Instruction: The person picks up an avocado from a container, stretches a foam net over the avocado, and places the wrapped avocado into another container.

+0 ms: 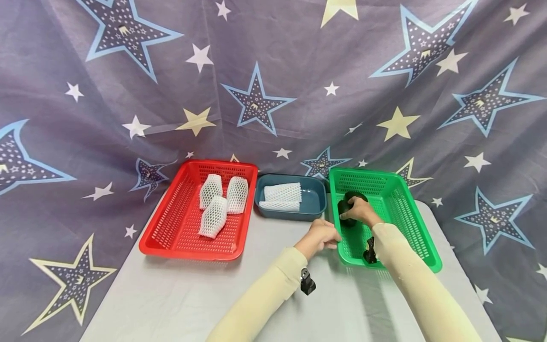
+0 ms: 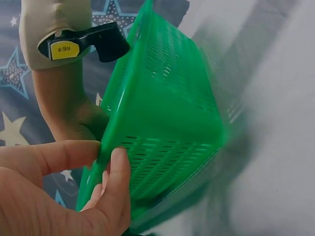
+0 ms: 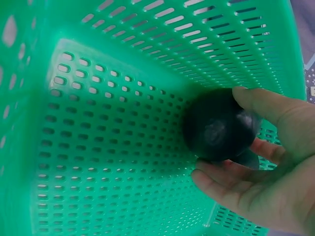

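Note:
My right hand reaches into the green basket. Its thumb and fingers curl round a glossy, near-black eggplant, whose rounded end faces the right wrist camera. A second dark rounded shape shows partly behind it, largely hidden by the fingers. In the head view the dark things lie by the basket's left wall. With thumb and fingers on either side, my left hand pinches the rim of the green basket near its front left corner.
A red basket on the left holds three white foam net sleeves. Between the baskets stands a blue-grey tray with white foam net sleeves in it. A star-patterned cloth hangs behind the pale table.

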